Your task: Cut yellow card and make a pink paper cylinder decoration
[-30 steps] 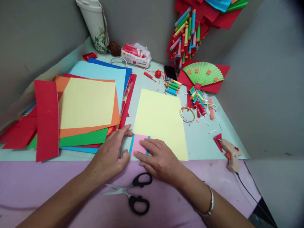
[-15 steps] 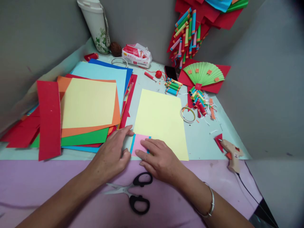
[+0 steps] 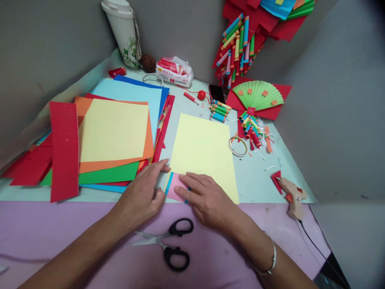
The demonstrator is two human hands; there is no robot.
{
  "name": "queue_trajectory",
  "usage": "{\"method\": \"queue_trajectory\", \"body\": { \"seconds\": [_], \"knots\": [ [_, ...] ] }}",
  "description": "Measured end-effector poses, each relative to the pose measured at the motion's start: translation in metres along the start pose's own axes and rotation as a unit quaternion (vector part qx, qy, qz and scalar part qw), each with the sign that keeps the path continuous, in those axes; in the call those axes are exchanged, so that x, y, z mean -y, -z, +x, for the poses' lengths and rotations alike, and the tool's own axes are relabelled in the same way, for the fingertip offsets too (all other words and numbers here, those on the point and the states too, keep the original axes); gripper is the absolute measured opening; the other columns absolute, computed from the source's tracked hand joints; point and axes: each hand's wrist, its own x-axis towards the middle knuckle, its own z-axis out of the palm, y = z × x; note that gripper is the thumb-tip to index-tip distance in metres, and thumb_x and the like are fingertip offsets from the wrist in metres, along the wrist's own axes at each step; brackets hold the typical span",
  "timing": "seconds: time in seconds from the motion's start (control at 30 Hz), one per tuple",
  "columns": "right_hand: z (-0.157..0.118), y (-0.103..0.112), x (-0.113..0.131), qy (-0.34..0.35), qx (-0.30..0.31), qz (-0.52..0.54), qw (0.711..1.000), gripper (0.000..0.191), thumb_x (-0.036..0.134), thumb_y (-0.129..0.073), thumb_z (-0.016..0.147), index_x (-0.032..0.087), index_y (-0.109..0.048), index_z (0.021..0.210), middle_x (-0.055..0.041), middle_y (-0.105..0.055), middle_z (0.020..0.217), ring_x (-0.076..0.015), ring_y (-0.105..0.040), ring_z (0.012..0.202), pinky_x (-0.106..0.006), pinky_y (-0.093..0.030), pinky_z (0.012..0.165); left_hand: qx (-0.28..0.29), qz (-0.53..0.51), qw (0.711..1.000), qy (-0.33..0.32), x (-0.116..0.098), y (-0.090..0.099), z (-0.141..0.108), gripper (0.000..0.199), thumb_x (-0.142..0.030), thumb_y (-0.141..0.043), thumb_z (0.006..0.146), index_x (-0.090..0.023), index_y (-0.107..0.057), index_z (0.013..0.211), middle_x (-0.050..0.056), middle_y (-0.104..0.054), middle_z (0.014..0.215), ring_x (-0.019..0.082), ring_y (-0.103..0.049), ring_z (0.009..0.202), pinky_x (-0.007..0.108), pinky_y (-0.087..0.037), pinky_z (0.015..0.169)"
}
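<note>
In the head view, your left hand (image 3: 147, 190) sits just left of centre in the lower half, thumb and forefinger parted, gripping nothing, their tips beside the left edge of the pink piece (image 3: 175, 188). Your right hand (image 3: 207, 198) lies over that piece's right side with the fingers loosely extended. The pink piece, edged by blue strips, rests on the lower-left corner of the yellow sheet (image 3: 203, 144) and looks slightly skewed to it. I'd judge the step in hand to be lining the piece up; the next move calls for light, flat pressure from your right hand while the left guides the blue edge. The scissors (image 3: 161, 240) lie at lower centre, just below your hands. Your right fingers hide most of the far blue strip, so whether they pinch that edge I cannot tell. At upper right, the frame cuts off the red paper hanging (image 3: 249, 12), and the phone (image 3: 217, 94) is partly covered.
</note>
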Motion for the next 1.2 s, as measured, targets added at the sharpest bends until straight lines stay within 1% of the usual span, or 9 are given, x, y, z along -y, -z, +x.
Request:
{"method": "queue_trajectory", "body": {
  "seconds": [0.1,0.23,0.43,0.57,0.63,0.73,0.9,1.07,1.2],
  "knots": [
    [0.000,-0.002,-0.002,-0.003,0.018,-0.018,1.000,0.041,0.012,-0.048,0.091,0.017,-0.054,0.132,-0.0118,-0.053,0.141,-0.0274,-0.042,0.132,-0.045,-0.040,0.105,0.002,0.001,1.000,0.000,0.000,0.001,0.000,0.065,-0.009,-0.044,0.079,-0.013,-0.033,0.142,0.011,-0.059,0.130,0.026,-0.049,0.127,0.046,-0.039,0.108],
    [0.000,-0.002,-0.001,-0.051,0.017,-0.057,0.997,0.037,0.024,-0.047,0.097,0.015,-0.053,0.132,-0.0147,-0.054,0.137,-0.0302,-0.045,0.129,-0.048,-0.038,0.106,0.005,-0.002,1.000,0.001,0.000,0.002,-0.001,0.066,-0.008,-0.043,0.078,-0.014,-0.033,0.142,0.010,-0.059,0.132,0.026,-0.049,0.127,0.045,-0.039,0.108],
    [0.003,0.001,0.003,-0.101,-0.005,-0.062,0.993,0.030,0.031,-0.051,0.096,0.011,-0.059,0.117,-0.0153,-0.063,0.105,-0.0298,-0.053,0.116,-0.050,-0.037,0.108,0.005,-0.005,1.000,0.003,0.000,0.001,-0.001,0.066,-0.009,-0.043,0.078,-0.017,-0.033,0.142,0.009,-0.059,0.132,0.026,-0.049,0.128,0.046,-0.040,0.108],
    [0.008,0.008,-0.002,-0.041,-0.004,-0.031,0.999,0.025,0.019,-0.050,0.093,0.013,-0.059,0.116,-0.0170,-0.058,0.128,-0.0300,-0.045,0.128,-0.048,-0.040,0.106,0.008,-0.005,1.000,0.002,0.000,0.002,0.000,0.065,-0.009,-0.043,0.078,-0.018,-0.033,0.142,0.010,-0.058,0.133,0.027,-0.049,0.128,0.047,-0.039,0.108],
    [0.011,0.014,-0.006,0.016,0.027,-0.032,0.999,0.033,0.011,-0.047,0.092,0.013,-0.056,0.124,-0.0144,-0.053,0.138,-0.0284,-0.041,0.133,-0.045,-0.040,0.107,0.009,-0.003,1.000,0.002,0.000,0.002,0.000,0.065,-0.009,-0.043,0.078,-0.017,-0.033,0.142,0.010,-0.058,0.133,0.027,-0.049,0.128,0.047,-0.039,0.108],
    [0.017,0.021,-0.012,0.073,0.074,-0.050,0.993,0.039,0.012,-0.047,0.094,0.015,-0.052,0.132,-0.0117,-0.052,0.141,-0.0278,-0.042,0.133,-0.042,-0.040,0.106,0.009,-0.001,1.000,0.001,0.001,0.002,0.000,0.065,-0.008,-0.042,0.077,-0.016,-0.033,0.142,0.010,-0.059,0.132,0.026,-0.050,0.127,0.046,-0.040,0.108],
    [0.025,0.021,-0.018,0.101,0.080,-0.057,0.990,0.035,0.012,-0.051,0.094,0.015,-0.054,0.129,-0.0143,-0.061,0.129,-0.0252,-0.053,0.122,-0.041,-0.046,0.097,0.012,0.003,1.000,0.002,0.001,0.001,0.000,0.066,-0.007,-0.041,0.077,-0.016,-0.033,0.142,0.010,-0.059,0.133,0.026,-0.050,0.127,0.045,-0.041,0.106],
    [0.022,0.013,-0.016,0.085,0.051,-0.074,0.992,0.026,0.015,-0.046,0.099,0.009,-0.056,0.122,-0.0158,-0.063,0.120,-0.0251,-0.054,0.116,-0.038,-0.047,0.091,0.009,0.000,1.000,-0.003,0.001,0.002,-0.002,0.066,-0.006,-0.041,0.077,-0.015,-0.033,0.141,0.011,-0.058,0.133,0.025,-0.050,0.127,0.044,-0.040,0.108],
    [0.018,0.006,-0.005,0.049,0.028,-0.083,0.995,0.019,0.014,-0.042,0.100,0.011,-0.060,0.102,-0.0111,-0.065,0.097,-0.0212,-0.059,0.094,-0.035,-0.045,0.076,0.008,-0.003,1.000,-0.005,0.002,0.002,-0.002,0.066,-0.007,-0.041,0.077,-0.017,-0.033,0.142,0.010,-0.058,0.133,0.026,-0.050,0.127,0.045,-0.040,0.108]
  ]
}}
